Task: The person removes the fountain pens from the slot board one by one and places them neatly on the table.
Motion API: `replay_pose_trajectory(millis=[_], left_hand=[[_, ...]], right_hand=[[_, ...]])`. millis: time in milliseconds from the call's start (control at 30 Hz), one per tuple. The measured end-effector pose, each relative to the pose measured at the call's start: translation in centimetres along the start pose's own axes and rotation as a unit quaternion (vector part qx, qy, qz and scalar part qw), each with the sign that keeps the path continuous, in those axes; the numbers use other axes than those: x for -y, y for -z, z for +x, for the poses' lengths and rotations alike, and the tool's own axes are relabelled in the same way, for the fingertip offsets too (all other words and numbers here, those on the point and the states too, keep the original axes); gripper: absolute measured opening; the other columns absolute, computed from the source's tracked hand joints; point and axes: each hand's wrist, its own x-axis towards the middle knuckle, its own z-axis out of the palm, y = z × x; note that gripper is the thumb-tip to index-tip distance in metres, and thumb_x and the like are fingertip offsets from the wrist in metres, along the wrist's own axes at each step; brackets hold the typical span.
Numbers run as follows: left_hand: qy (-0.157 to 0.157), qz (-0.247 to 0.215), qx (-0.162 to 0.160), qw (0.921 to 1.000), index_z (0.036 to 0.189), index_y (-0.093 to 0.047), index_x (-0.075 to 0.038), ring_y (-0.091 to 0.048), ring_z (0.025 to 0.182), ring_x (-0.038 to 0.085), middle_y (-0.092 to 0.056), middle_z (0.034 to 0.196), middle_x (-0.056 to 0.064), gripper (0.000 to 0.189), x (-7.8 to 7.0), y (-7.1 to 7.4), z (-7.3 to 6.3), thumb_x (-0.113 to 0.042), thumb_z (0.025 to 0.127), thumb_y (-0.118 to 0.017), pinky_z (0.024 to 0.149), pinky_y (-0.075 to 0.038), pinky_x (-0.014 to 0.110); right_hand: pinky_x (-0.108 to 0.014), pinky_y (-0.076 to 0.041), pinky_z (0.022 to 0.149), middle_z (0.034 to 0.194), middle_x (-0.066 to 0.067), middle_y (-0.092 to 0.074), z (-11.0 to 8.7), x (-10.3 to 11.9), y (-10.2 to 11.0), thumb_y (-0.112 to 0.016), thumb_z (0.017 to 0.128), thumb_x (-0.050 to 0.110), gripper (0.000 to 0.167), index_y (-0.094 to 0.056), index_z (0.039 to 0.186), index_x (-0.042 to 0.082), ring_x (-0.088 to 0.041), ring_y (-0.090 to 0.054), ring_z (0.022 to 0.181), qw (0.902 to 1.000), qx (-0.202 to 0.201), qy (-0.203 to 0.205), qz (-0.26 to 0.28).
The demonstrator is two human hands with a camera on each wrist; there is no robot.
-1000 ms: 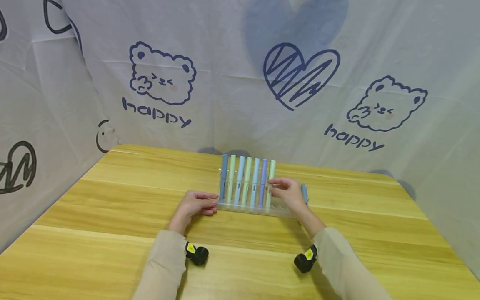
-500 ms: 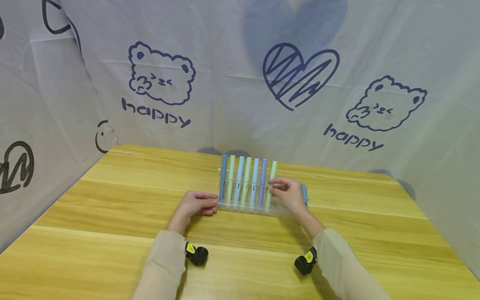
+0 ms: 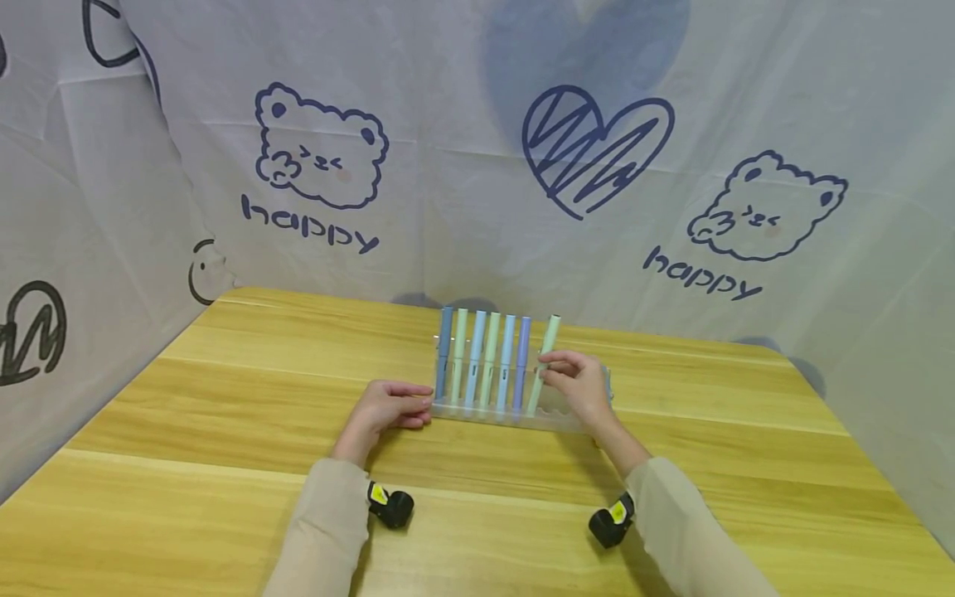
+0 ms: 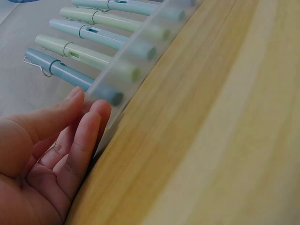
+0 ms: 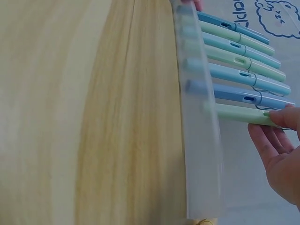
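Observation:
A clear frosted pen rack (image 3: 552,421) stands on the table, holding a row of capped pens. My right hand (image 3: 582,388) pinches the rightmost light green pen (image 3: 550,333) between thumb and fingers. That pen leans to the right, its lower end still behind the rack's front strip. Beside it a purple-blue pen (image 5: 248,95) sits in its slot. At the rack's other end, my left hand (image 4: 51,150) pinches the corner with thumb and fingertips, close to the dark blue pen (image 4: 70,74).
Behind my right hand, a blue object (image 3: 608,383) shows at the rack's right end, mostly hidden. The wooden table (image 3: 492,531) runs back to a printed cloth (image 3: 462,207). Small black cameras (image 3: 391,506) sit at both wrists.
The top of the rightmost light green pen has tipped right, away from the purple-blue pen, with my right hand shifting slightly right along with it. My left hand has stayed in place.

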Motion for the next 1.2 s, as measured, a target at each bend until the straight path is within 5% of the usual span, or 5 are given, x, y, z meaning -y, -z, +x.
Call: replay_pose_trajectory(millis=[567,900,1200], left_hand=[[-0.006,-0.002,0.0,1.0,0.109,-0.054,0.016,-0.063,0.059,0.015,-0.066,0.077,0.016,0.03,0.2,0.1,0.1,0.007,0.081,-0.06,0.058,-0.055,0.024],[-0.004,-0.001,0.002,1.0,0.109,-0.054,0.016,-0.063,0.059,0.015,-0.066,0.078,0.017,0.03,0.1,0.1,0.1,0.006,0.081,-0.06,0.058,-0.055,0.024],[-0.005,-0.002,0.004,1.0,0.109,-0.054,0.017,-0.062,0.058,0.014,-0.066,0.077,0.017,0.03,0.1,0.1,0.1,0.007,0.081,-0.059,0.057,-0.055,0.024]], right_hand=[[-0.026,-0.055,0.066,0.087,-0.028,-0.061,0.3,1.1,1.4,-0.06,0.076,-0.014,0.019,-0.058,0.095,-0.017,-0.008,-0.062,0.07,0.9992,-0.016,0.033,0.015],[-0.022,-0.054,0.066,0.083,-0.018,-0.062,0.2,1.4,3.2,-0.061,0.079,-0.009,0.022,-0.058,0.099,-0.015,-0.006,-0.06,0.067,0.9994,-0.032,0.015,-0.004],[-0.017,-0.053,0.061,0.079,-0.008,-0.064,-0.2,0.9,4.9,-0.062,0.077,-0.009,0.024,-0.058,0.1,-0.016,-0.004,-0.059,0.065,0.9983,-0.038,0.039,-0.019]])
